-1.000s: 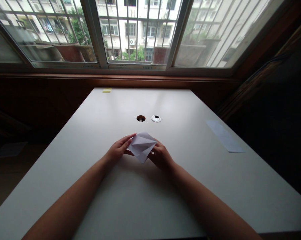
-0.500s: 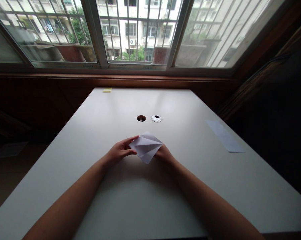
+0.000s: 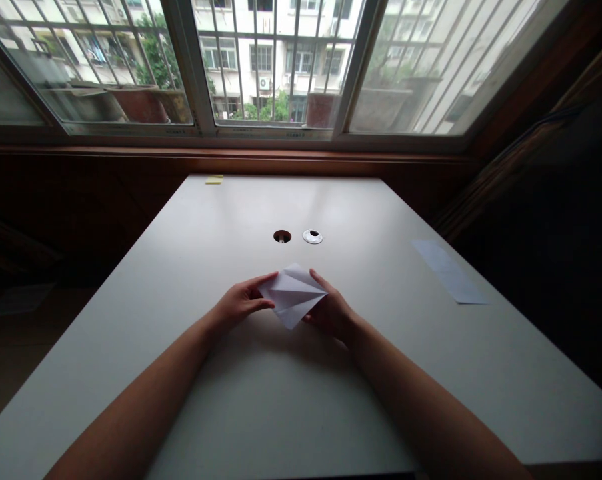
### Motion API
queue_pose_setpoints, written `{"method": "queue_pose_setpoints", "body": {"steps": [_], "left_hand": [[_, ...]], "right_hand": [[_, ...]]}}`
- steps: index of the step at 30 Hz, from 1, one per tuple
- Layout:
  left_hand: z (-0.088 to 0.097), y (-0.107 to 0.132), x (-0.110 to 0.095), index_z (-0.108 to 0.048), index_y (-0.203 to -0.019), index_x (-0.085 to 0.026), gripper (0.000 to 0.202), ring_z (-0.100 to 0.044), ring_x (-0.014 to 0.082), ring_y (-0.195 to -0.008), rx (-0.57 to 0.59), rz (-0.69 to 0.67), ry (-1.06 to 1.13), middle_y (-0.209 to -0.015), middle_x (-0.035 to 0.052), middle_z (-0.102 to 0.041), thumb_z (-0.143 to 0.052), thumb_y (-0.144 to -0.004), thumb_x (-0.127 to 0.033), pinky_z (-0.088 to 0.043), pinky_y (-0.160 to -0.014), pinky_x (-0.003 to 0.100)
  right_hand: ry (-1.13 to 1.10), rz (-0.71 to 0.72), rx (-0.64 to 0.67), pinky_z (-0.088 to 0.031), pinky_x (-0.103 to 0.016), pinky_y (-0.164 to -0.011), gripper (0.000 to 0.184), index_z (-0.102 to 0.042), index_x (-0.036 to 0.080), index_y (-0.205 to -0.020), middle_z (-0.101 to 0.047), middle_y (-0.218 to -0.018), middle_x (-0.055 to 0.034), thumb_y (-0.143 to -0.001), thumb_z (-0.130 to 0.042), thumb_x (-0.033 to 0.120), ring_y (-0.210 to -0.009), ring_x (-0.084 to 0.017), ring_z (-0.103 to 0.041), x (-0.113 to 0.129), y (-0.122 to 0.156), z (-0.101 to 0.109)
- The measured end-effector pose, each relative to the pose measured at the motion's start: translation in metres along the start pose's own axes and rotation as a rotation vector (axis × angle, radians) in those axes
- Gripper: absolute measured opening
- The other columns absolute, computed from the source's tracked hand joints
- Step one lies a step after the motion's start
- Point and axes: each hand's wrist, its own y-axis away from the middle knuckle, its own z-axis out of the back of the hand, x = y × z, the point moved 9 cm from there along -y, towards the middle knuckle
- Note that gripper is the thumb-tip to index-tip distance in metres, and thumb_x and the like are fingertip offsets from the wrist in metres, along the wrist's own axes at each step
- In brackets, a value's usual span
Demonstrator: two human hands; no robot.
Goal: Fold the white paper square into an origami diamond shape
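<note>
A folded white sheet of paper (image 3: pixel 295 295), with creases fanning from its right corner, is held just above the table between both hands. My left hand (image 3: pixel 243 297) grips its left corner, the thumb below and the fingers along the upper edge. At the right corner is my right hand (image 3: pixel 331 308), with one finger showing at the upper right edge and others partly hidden behind and under the paper.
The white table (image 3: pixel 281 413) has a round cable hole (image 3: pixel 282 237) with its loose white cover (image 3: pixel 313 237) beside it. A white paper strip (image 3: pixel 448 270) lies at the right, and a yellow sticky note (image 3: pixel 214 179) at the far edge. Barred windows stand beyond.
My right hand has shifted slightly; a finger now shows at the paper's upper right edge, where it was hidden before. My left hand keeps its grip.
</note>
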Motion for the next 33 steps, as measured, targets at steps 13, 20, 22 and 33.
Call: {"method": "queue_pose_setpoints", "body": {"steps": [13, 20, 22, 33], "left_hand": [[-0.007, 0.001, 0.0, -0.042, -0.146, -0.018, 0.082, -0.062, 0.0212, -0.095, 0.059, 0.022, 0.137, -0.112, 0.0092, -0.067, -0.079, -0.075, -0.031, -0.051, -0.086, 0.034], [-0.005, 0.002, -0.001, -0.041, -0.146, -0.018, 0.082, -0.064, 0.0215, -0.096, 0.044, 0.042, 0.123, -0.114, 0.0102, -0.068, -0.079, -0.075, -0.032, -0.051, -0.088, 0.035], [-0.003, 0.001, 0.0, -0.042, -0.146, -0.017, 0.082, -0.064, 0.0219, -0.096, 0.021, 0.043, 0.115, -0.115, 0.0109, -0.067, -0.079, -0.075, -0.032, -0.052, -0.088, 0.036], [-0.004, 0.001, 0.0, -0.041, -0.146, -0.018, 0.084, -0.065, 0.0218, -0.1, 0.017, 0.087, 0.172, -0.116, 0.0104, -0.068, -0.08, -0.072, -0.027, -0.052, -0.091, 0.037]], "right_hand": [[-0.018, 0.042, 0.162, -0.024, -0.02, -0.039, 0.029, -0.059, 0.017, -0.1, -0.055, -0.066, 0.0014, -0.074, -0.06, 0.031, -0.044, -0.008, -0.039, 0.013, 0.012, -0.016], [-0.028, -0.005, 0.074, -0.029, -0.022, -0.042, 0.045, -0.058, 0.018, -0.085, -0.048, -0.057, 0.002, -0.084, -0.051, 0.063, -0.044, -0.01, -0.038, 0.007, 0.009, -0.011], [-0.043, 0.028, 0.071, -0.031, -0.023, -0.043, 0.053, -0.059, 0.018, -0.087, -0.051, -0.059, 0.001, -0.084, -0.047, 0.07, -0.046, -0.011, -0.04, 0.008, 0.005, -0.009], [0.173, 0.285, -0.01, -0.047, -0.025, -0.056, 0.041, -0.065, 0.02, -0.105, -0.064, -0.079, -0.0012, -0.067, -0.078, 0.029, -0.064, -0.014, -0.057, 0.019, 0.003, 0.002]]}}
